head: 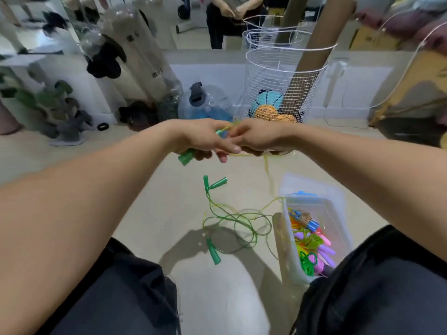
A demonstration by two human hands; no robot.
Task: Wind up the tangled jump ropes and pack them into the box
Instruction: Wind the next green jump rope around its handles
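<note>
Two bare hands meet at arm's length near the centre of the view, fingertips touching. The left hand (202,139) curls around a green handle (185,157), whose end pokes out below the palm toward 7 o'clock. The right hand (260,139) pinches a thin yellow-green cord (266,165) close to the left fingertips; the cord drops from the right hand toward 6 o'clock and runs down to the floor, blurred along the way. Below the hands, at 6 o'clock, a green jump rope (238,224) lies on the pale floor (150,189) in loose, tangled loops. Two green handles (214,183) rest together at the top of the tangle, and a further green handle (213,252) lies at its lower left. Just to the right of the tangle, at about 4 o'clock from the hands, sits an open clear plastic box (316,201) holding wound ropes (312,247) in orange, pink, purple, green and blue. The person's dark-trousered knees frame the bottom corners. Beyond the hands, at 12 to 1 o'clock, stands a white wire basket (285,76) with an orange ball and a blue ball inside, and a cardboard tube leaning in it. At 11 o'clock a large clear water jug (205,102) sits on the floor.
</note>
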